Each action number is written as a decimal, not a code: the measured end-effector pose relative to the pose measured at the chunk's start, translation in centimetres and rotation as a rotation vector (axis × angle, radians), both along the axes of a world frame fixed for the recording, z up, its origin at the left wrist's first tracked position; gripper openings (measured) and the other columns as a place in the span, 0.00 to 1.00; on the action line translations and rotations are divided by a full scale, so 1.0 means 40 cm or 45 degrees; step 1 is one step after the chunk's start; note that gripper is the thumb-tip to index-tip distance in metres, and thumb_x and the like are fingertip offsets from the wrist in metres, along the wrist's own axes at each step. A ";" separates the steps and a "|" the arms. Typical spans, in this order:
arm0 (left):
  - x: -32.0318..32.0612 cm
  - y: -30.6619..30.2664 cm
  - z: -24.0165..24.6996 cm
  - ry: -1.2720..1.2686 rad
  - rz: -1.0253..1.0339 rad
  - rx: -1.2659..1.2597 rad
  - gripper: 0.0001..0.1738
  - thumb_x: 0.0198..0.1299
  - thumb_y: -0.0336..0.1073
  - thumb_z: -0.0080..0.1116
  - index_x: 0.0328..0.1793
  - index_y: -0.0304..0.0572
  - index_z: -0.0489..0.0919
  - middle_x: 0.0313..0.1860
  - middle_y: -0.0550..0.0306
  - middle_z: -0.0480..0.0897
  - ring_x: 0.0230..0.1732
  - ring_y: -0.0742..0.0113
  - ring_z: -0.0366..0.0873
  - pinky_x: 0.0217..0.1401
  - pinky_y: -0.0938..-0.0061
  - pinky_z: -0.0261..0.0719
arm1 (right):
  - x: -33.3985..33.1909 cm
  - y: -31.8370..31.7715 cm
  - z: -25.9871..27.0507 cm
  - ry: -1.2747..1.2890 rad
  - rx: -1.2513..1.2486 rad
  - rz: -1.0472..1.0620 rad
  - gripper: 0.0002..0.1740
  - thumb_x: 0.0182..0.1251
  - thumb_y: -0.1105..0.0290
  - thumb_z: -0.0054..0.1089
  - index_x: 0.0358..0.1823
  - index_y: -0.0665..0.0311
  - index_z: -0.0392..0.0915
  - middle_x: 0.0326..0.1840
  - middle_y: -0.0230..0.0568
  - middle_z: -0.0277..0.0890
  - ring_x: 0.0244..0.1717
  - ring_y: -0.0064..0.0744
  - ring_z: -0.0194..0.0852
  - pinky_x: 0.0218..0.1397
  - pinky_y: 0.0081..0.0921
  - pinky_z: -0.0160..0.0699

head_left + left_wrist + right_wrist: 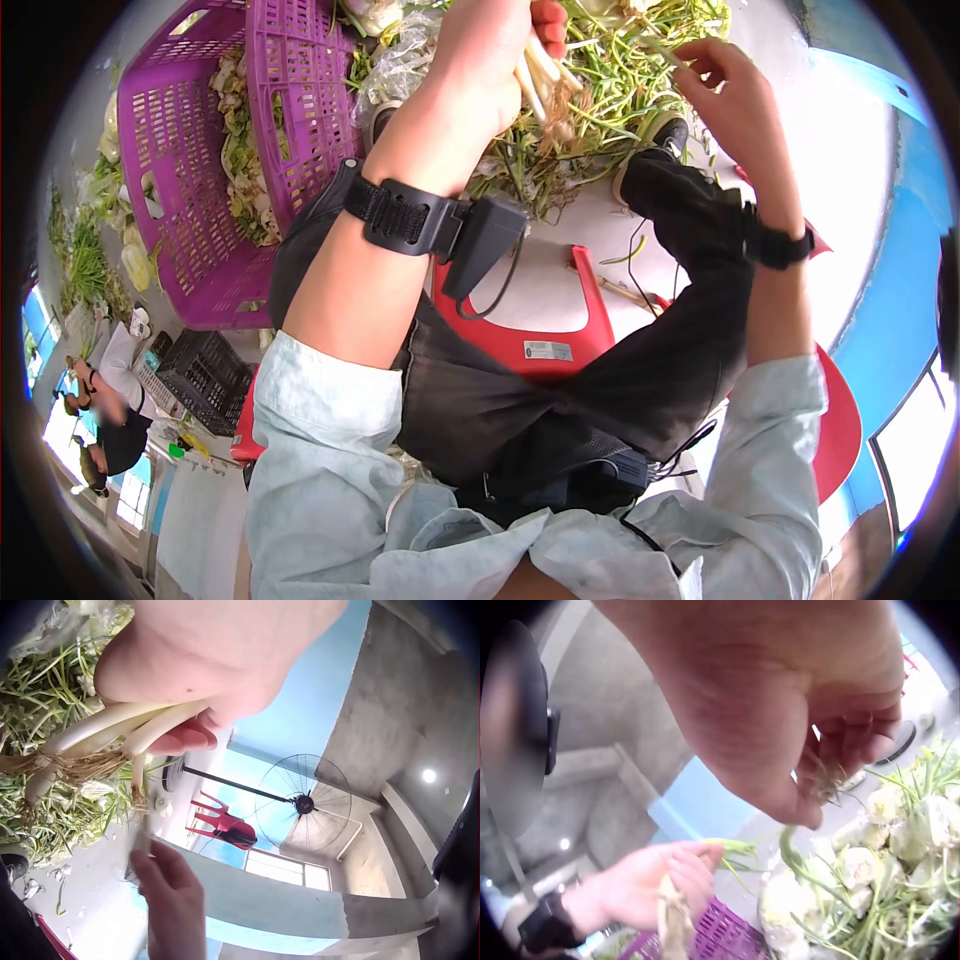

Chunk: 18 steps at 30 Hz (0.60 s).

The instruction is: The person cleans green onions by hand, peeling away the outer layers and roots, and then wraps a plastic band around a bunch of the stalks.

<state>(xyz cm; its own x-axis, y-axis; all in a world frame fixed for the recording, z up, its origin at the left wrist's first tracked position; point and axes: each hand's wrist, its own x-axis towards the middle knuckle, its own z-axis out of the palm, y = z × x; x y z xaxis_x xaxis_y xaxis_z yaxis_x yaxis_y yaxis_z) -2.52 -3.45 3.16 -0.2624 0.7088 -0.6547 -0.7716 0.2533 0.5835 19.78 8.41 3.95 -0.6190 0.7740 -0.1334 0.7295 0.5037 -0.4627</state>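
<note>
My left hand (485, 65) grips a bunch of spring onions (540, 85), their white stems and brown stringy roots sticking out below the palm. In the left wrist view those roots (82, 766) hang to the left, away from the fingers. Off to the right, my right hand (738, 105) pinches a pale green strip (658, 50) between thumb and fingers, apart from the bunch. Thin root-like threads (827, 786) show at its fingertips in the right wrist view. Beneath both hands spreads a heap of green trimmings (620, 95).
Purple plastic crates (185, 200) with leafy scraps stand at the left, beside a clear plastic bag (400, 65). A red stool (590, 330) is between the legs. A standing fan (304, 802) and a red chair (225, 825) are farther off. Another person (120, 420) is at far left.
</note>
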 end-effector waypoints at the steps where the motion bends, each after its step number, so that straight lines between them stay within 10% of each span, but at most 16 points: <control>1: 0.004 -0.002 0.002 0.031 -0.037 -0.013 0.13 0.74 0.39 0.59 0.50 0.36 0.84 0.29 0.63 0.77 0.30 0.72 0.74 0.35 0.76 0.76 | 0.004 -0.016 0.008 0.203 -0.067 -0.126 0.15 0.66 0.65 0.69 0.51 0.62 0.87 0.37 0.38 0.85 0.37 0.29 0.83 0.43 0.28 0.82; 4: 0.017 0.010 0.001 0.125 -0.102 -0.074 0.14 0.74 0.41 0.61 0.51 0.36 0.85 0.34 0.61 0.82 0.34 0.71 0.78 0.37 0.75 0.79 | 0.007 -0.089 -0.067 0.561 -0.203 -0.441 0.15 0.67 0.65 0.73 0.50 0.65 0.86 0.36 0.36 0.85 0.35 0.20 0.80 0.41 0.23 0.80; 18: 0.053 0.046 -0.022 0.145 -0.150 -0.091 0.13 0.76 0.42 0.59 0.47 0.39 0.83 0.36 0.61 0.81 0.37 0.71 0.78 0.41 0.75 0.78 | -0.051 -0.063 -0.041 0.445 -0.479 -0.124 0.13 0.69 0.66 0.70 0.49 0.67 0.85 0.35 0.35 0.84 0.35 0.20 0.80 0.41 0.23 0.79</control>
